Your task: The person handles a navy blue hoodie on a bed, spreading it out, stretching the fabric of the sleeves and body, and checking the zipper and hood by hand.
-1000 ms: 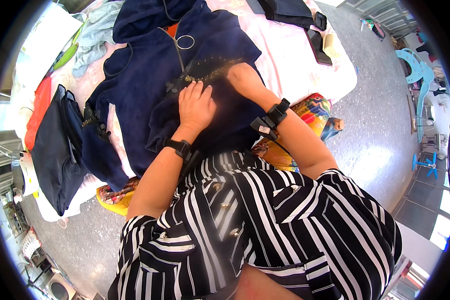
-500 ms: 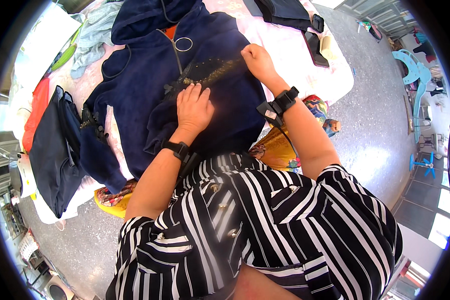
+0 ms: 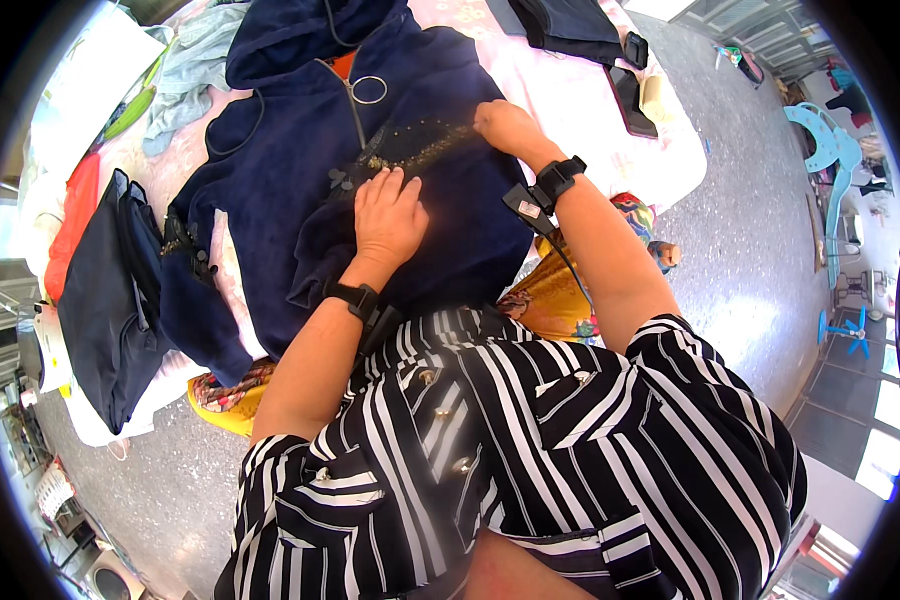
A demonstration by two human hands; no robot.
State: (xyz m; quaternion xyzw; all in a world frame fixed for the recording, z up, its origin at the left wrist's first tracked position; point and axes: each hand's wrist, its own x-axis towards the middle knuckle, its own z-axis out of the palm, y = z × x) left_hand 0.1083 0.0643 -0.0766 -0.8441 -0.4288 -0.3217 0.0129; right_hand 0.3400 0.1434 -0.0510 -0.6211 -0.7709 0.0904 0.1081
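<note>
A navy blue hooded jacket [image 3: 270, 200] is spread out in front of me, with a ring pull [image 3: 369, 90] on its front zip. Across its chest runs a dark strip [image 3: 415, 145] dotted with gold. My left hand [image 3: 390, 215] lies open on the cloth, its fingertips at the lower left end of that strip. At the strip's other end, my right hand [image 3: 507, 130] is closed, fingers curled together near the jacket's right side. What those fingers hold, if anything, is hidden.
A pink flowered cover [image 3: 670, 165] lies under the jacket. Folded dark clothing [image 3: 115, 310] and a red bag [image 3: 75, 225] are at the left; a grey cloth [image 3: 185, 80] is at the far left. A phone [image 3: 630, 100] and more dark clothes [image 3: 570, 30] lie at the far right.
My right hand has moved a little to the left, closer to the gold-dotted strip, and stays closed. The left hand has kept its place on the jacket.
</note>
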